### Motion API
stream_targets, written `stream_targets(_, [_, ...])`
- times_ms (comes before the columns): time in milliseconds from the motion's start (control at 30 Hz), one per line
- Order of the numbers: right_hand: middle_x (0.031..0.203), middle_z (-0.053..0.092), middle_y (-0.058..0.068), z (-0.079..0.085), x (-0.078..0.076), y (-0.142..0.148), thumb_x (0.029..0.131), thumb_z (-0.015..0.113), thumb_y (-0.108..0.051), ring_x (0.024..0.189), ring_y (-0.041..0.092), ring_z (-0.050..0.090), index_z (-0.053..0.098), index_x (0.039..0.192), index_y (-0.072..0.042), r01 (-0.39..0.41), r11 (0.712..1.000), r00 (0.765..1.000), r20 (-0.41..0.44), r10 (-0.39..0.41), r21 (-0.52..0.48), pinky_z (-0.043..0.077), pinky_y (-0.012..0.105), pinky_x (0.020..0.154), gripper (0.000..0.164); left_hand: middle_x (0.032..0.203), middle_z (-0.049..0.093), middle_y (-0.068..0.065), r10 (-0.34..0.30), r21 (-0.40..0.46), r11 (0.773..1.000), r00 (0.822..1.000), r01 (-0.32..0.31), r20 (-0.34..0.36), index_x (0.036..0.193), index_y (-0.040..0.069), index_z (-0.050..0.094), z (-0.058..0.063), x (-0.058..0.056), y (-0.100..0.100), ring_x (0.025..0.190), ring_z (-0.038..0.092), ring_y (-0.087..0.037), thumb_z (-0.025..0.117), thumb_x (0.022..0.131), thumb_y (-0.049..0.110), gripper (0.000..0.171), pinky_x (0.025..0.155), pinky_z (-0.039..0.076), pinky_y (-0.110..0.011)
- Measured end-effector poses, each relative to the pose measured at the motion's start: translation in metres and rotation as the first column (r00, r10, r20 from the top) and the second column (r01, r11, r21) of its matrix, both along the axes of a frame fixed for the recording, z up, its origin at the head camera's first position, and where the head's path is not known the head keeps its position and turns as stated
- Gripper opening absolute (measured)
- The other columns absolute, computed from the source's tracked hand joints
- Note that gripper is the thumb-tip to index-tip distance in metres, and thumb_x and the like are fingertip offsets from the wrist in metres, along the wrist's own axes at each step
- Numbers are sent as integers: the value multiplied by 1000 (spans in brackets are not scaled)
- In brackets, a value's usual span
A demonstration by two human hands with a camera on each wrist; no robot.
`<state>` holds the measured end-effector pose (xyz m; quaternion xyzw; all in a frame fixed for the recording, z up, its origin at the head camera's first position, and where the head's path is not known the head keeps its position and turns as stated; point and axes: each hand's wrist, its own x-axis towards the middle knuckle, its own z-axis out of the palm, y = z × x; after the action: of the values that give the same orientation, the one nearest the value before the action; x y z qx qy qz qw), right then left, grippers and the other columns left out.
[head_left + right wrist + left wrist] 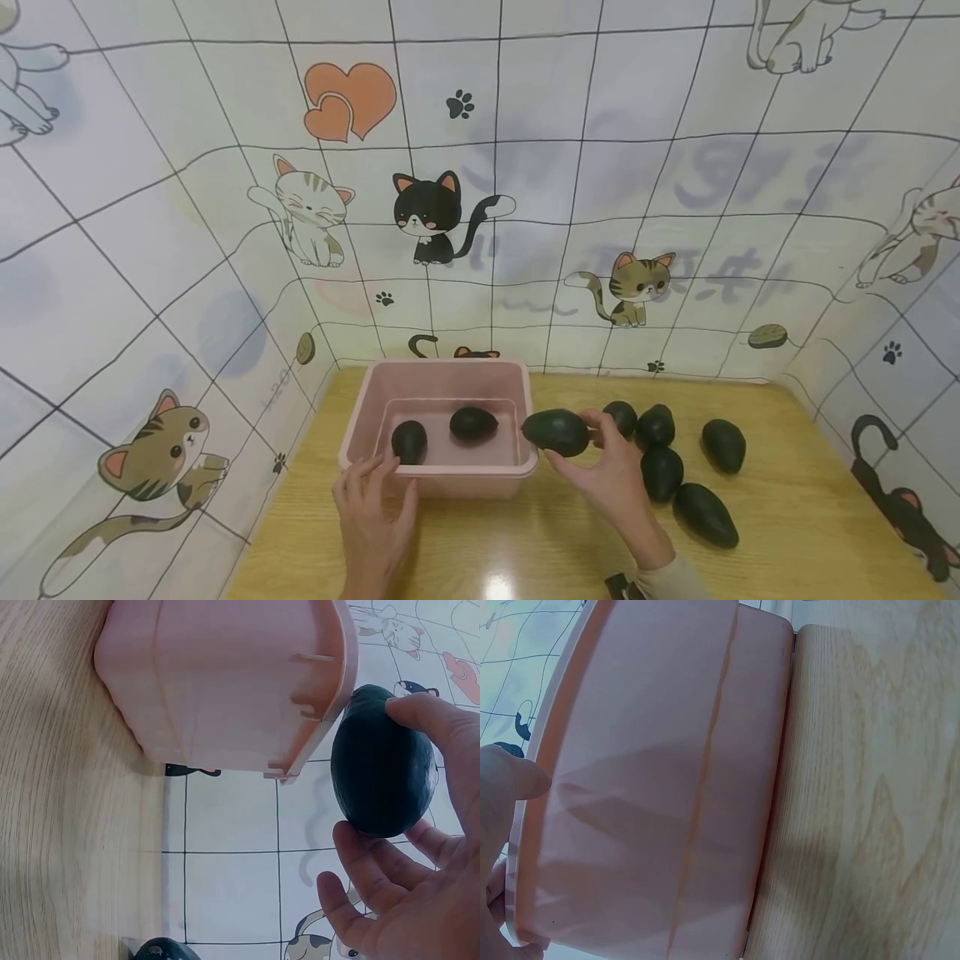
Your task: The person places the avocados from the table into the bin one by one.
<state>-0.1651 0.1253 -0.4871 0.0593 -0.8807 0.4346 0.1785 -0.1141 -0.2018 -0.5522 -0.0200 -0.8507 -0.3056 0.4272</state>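
In the head view, my right hand (611, 467) grips a dark green avocado (557, 432) at the right rim of a pink plastic bin (480, 485). Thumb and fingers wrap the blunt end of that avocado (382, 765) in the right wrist view. My left hand (371, 508) holds the bin's front rim near its left corner, fingers over the edge and thumb outside. From the left wrist, the thumb (525, 778) shows against the bin's rim. Inside the bin lie two avocados, one on the left (409, 442) and another near the middle (473, 424).
Several more avocados lie on the wooden table (570, 550) to the right, including one nearest the front (706, 515) and one farthest right (723, 446). A cat-patterned sheet (540, 183) stands behind and along both sides of the table.
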Motion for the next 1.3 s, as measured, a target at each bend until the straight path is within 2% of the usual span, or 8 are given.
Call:
stream_targets(233, [130, 72, 10, 3, 1, -4, 76, 97, -30, 111, 32, 70, 60, 136, -10, -3, 1000, 1000, 27, 4, -12, 53, 52, 95, 73, 124, 65, -23, 1, -18, 1000, 999, -2, -52, 114, 6, 74, 1, -1, 1, 120, 48, -44, 84, 78, 17, 39, 96, 38, -49])
stream_targets(500, [133, 70, 8, 5, 1, -10, 77, 95, -37, 115, 29, 68, 59, 138, -14, -10, 1000, 996, 87, 12, -21, 52, 51, 97, 74, 126, 64, -24, 4, -18, 1000, 1000, -5, -14, 115, 6, 73, 0, 0, -1, 121, 48, -46, 82, 82, 22, 38, 97, 37, -51])
stream_targets(700, [132, 71, 5, 7, 0, -14, 76, 96, -39, 114, 28, 69, 61, 137, -17, -20, 1000, 997, 77, 20, -12, 53, 51, 96, 75, 127, 64, -24, -1, -8, 1000, 1000, 1, 3, 116, 6, 73, 0, 0, -1, 122, 48, -46, 82, 82, 22, 38, 100, 38, -53])
stream_targets(833, [130, 72, 6, 9, -1, -17, 76, 97, -38, 113, 28, 70, 62, 135, -14, -43, 999, 998, 51, 44, -19, 53, 49, 94, 73, 125, 65, -22, 3, -14, 1000, 1000, -3, -31, 115, 7, 74, 0, -2, 0, 122, 49, -45, 84, 80, 20, 39, 98, 39, -52])
stream_targets(967, [130, 71, 5, 10, -1, -20, 75, 97, -36, 111, 27, 69, 62, 135, -14, -69, 997, 997, 31, 70, -29, 51, 48, 94, 72, 125, 65, -23, -2, -10, 1000, 1000, 2, -26, 116, 6, 74, 1, -2, 0, 122, 48, -45, 83, 82, 21, 38, 99, 38, -52])
stream_targets(1067, [130, 71, 4, 10, 0, -22, 75, 97, -35, 111, 26, 68, 62, 134, -15, -74, 997, 997, 31, 75, -34, 51, 47, 94, 72, 126, 64, -24, -9, -4, 1000, 1000, 9, -2, 116, 6, 73, 1, -1, 0, 123, 48, -46, 82, 83, 22, 38, 100, 37, -52])
stream_targets(1300, [129, 72, 3, 12, 2, -29, 74, 98, -40, 110, 24, 67, 62, 134, -17, -81, 996, 995, 58, 83, -35, 51, 46, 92, 73, 124, 64, -25, -2, -20, 1000, 999, 1, -36, 114, 4, 73, -1, -2, 0, 120, 48, -47, 83, 80, 21, 39, 97, 37, -50])
